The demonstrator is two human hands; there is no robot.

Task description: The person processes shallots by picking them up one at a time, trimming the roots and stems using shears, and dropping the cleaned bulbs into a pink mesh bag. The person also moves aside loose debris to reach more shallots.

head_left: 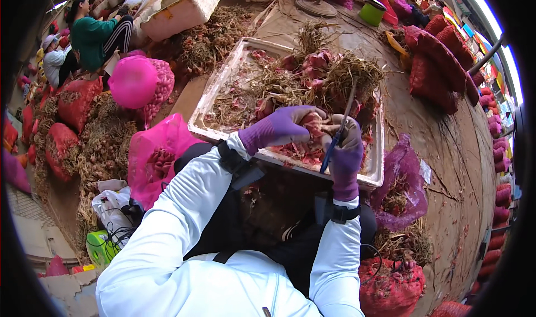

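- Red net sack (391, 289) is sitting by the right forearm; purple mesh bag (399, 199) is lying just beside the tray's right corner.
- Right hand (346, 152), purple-gloved: fingers are clamping on a blue-handled blade (336, 136), tip pointing away. Knife or scissors, can't tell.
- Left hand (282, 126), same glove: fingers are closing around a pinkish bulb (315, 126), garlic or shallot, above the near half of the white foam tray (377, 174). Right fingertips are at its edge; contact unclear.
- Advice: best keeping left fingertips behind the edge, turning the bulb rather than the wrist, working low over the tray.
- Behind the hands, dry-stalked bulbs (357, 74) are heaping up in the tray.
- Farther off, white foam box (181, 12) is tilting; a co-worker in green (92, 37) is sitting.
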